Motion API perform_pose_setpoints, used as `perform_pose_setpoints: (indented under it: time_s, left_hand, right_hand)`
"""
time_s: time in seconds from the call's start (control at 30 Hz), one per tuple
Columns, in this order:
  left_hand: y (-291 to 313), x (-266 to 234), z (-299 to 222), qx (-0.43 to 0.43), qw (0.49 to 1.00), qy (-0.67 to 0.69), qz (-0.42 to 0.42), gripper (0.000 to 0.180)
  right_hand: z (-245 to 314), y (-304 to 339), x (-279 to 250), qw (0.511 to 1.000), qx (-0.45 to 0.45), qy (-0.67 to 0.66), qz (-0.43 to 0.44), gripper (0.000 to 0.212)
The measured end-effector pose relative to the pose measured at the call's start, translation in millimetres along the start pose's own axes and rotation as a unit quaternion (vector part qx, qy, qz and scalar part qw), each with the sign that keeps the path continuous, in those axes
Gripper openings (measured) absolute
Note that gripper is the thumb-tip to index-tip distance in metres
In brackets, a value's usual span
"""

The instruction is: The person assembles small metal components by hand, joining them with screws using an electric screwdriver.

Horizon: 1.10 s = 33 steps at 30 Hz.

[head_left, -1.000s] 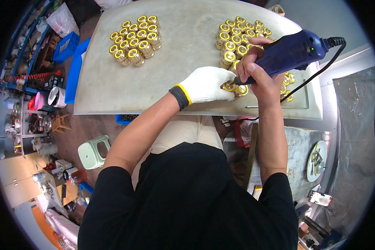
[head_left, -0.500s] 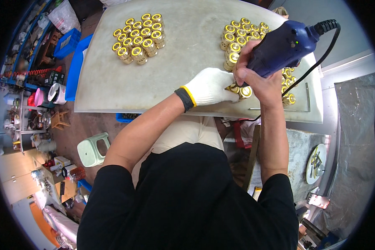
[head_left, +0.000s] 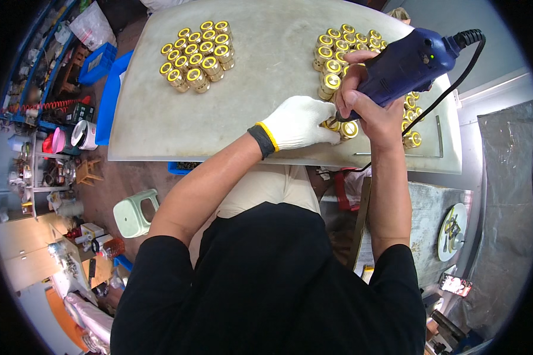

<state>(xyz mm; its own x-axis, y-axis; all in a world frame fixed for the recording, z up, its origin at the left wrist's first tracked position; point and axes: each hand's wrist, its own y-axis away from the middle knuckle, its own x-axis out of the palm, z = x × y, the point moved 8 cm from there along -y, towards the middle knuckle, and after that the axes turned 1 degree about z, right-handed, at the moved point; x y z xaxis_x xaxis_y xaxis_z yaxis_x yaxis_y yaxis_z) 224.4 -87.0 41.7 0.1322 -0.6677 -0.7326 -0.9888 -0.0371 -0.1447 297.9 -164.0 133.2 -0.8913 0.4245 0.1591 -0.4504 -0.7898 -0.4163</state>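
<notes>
My left hand (head_left: 299,123), in a white knit glove with a yellow and dark cuff, is closed around a small brass cylinder (head_left: 331,125) near the table's front edge. Bare fingers of my right hand (head_left: 367,106) wrap a dark blue corded power tool (head_left: 403,71) with a small green light. The tool slants down to the left, its narrow end at the held cylinder; the exact contact is hidden by my fingers. Just right of my left fingertips stands another brass cylinder (head_left: 349,129). Behind and beside my right hand are several more brass cylinders (head_left: 330,83), partly covered by the tool.
A group of brass cylinders (head_left: 196,76) stands on the pale table (head_left: 260,53) at the far left. A thin metal rod (head_left: 439,136) lies at the right. The tool's black cable (head_left: 456,86) loops past my right forearm. A green stool (head_left: 133,214) and blue bins (head_left: 98,64) are on the left.
The power tool and my right hand have shifted very slightly, and the index finger has lifted along the tool's body. My left hand keeps its place.
</notes>
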Motion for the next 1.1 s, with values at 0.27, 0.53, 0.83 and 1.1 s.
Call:
perform_pose_setpoints:
  time_s: [0.27, 0.53, 0.83, 1.1]
  left_hand:
    - [0.6, 1.2, 0.7, 0.028, 0.999, 0.023, -0.020, 0.046]
    - [-0.1, 0.8, 0.2, 0.017, 1.000, 0.007, -0.008, 0.046]
    - [3.5, -1.1, -2.3, 0.023, 1.000, -0.001, -0.011, 0.041]
    - [0.1, 3.2, -1.7, 0.031, 0.999, -0.023, 0.003, 0.039]
  right_hand:
    - [-0.8, 1.3, 2.1, 1.000, 0.006, -0.001, -0.002, 0.050]
    - [-0.1, 2.6, -0.8, 1.000, -0.001, 0.000, -0.015, 0.046]
    - [-0.4, 3.0, -0.2, 1.000, -0.007, -0.001, -0.010, 0.045]
    - [-0.4, 4.8, 0.0, 1.000, -0.006, -0.007, -0.013, 0.044]
